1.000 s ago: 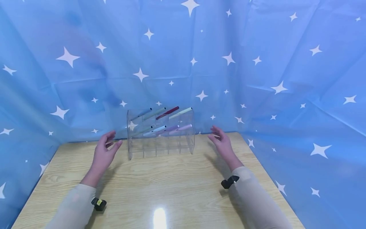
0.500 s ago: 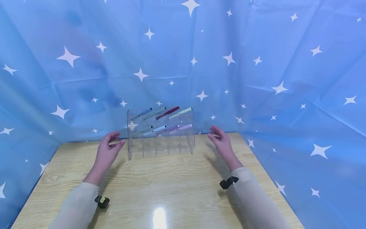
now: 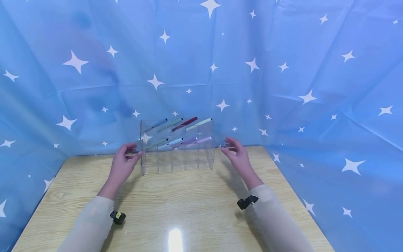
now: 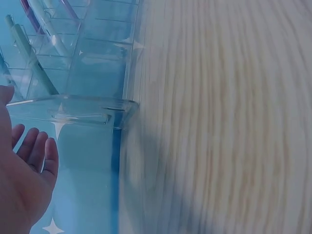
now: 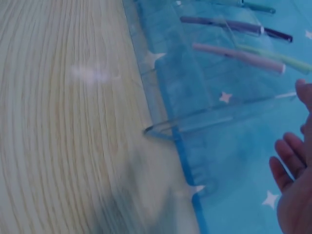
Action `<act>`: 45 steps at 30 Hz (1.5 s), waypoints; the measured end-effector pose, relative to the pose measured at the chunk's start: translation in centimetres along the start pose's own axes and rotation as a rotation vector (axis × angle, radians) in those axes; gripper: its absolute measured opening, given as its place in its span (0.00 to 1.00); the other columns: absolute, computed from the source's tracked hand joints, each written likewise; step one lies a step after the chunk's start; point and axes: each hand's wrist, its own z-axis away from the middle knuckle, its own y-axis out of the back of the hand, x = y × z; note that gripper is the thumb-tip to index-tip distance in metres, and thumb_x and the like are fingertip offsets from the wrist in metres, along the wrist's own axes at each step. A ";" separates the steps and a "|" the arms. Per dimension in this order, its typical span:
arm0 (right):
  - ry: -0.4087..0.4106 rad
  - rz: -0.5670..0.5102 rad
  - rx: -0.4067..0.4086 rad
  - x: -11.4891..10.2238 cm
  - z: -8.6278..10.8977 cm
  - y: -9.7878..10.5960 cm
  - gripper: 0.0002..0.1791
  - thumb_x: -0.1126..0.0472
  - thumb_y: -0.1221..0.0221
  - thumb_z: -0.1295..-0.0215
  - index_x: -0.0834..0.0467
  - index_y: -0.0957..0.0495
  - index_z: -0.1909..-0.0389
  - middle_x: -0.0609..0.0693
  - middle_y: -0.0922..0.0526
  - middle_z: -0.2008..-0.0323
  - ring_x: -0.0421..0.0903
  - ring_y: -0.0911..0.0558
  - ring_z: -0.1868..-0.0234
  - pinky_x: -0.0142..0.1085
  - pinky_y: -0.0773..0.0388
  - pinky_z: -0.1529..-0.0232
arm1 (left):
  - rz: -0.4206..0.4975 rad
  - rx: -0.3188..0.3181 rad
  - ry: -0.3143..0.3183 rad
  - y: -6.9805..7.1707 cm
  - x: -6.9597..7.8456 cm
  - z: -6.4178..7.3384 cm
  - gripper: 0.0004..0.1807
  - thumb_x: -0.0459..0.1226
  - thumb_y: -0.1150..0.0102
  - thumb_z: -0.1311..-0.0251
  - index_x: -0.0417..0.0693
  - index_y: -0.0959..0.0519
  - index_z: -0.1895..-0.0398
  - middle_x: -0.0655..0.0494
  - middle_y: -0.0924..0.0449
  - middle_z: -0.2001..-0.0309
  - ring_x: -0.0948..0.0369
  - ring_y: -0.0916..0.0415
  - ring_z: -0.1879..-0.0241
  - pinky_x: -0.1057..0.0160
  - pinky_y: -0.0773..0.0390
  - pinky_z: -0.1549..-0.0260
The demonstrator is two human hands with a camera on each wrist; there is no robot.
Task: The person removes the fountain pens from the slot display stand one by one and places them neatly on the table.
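Note:
A clear plastic pen rack (image 3: 177, 162) with compartments stands at the back of the table. Several slim pens or markers lean in it in two rows, among them a dark red pen (image 3: 184, 124), a pale green pen (image 3: 199, 124) and a lilac pen (image 5: 239, 57). My left hand (image 3: 122, 166) is at the rack's left side, thumb tip at or very near the side wall; contact cannot be told. A small gap separates my right hand (image 3: 240, 160) from the rack's right side. Both hands have relaxed, slightly bent fingers and hold nothing.
The wood-grain table (image 3: 176, 203) runs back to a blue star-patterned cloth (image 3: 189, 70), which hangs close behind the rack and along both sides. A black wrist camera (image 3: 118, 217) sits on the left sleeve and another black camera (image 3: 247, 202) on the right.
My left hand has moved right to the rack's left side. My right hand has shifted left, closer to the rack's right side. The rack and pens have stayed in place.

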 end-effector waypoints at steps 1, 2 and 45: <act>0.010 -0.002 0.000 -0.1 0.0 -0.2 0.33 0.68 0.31 0.24 0.69 0.30 0.22 0.69 0.22 0.29 0.70 0.23 0.31 0.62 0.26 0.26 | 0.001 -0.002 0.000 -0.1 0.0 -0.1 0.35 0.49 0.32 0.21 0.36 0.28 0.24 0.37 0.25 0.28 0.39 0.25 0.30 0.80 0.24 0.46; 0.017 -0.003 0.001 -0.3 -0.1 -0.4 0.33 0.68 0.31 0.24 0.69 0.30 0.22 0.69 0.22 0.30 0.70 0.23 0.31 0.64 0.26 0.26 | 0.004 -0.002 0.002 -0.2 0.0 -0.1 0.34 0.49 0.32 0.21 0.36 0.28 0.24 0.37 0.25 0.28 0.39 0.25 0.30 0.79 0.23 0.45; -0.039 0.024 0.065 -4.0 -2.4 -7.2 0.24 0.63 0.28 0.26 0.60 0.18 0.32 0.55 0.09 0.50 0.51 0.12 0.56 0.41 0.09 0.58 | -0.033 -0.175 0.067 -1.0 -1.0 0.9 0.33 0.37 0.31 0.22 0.38 0.31 0.20 0.38 0.27 0.25 0.40 0.26 0.29 0.46 0.17 0.34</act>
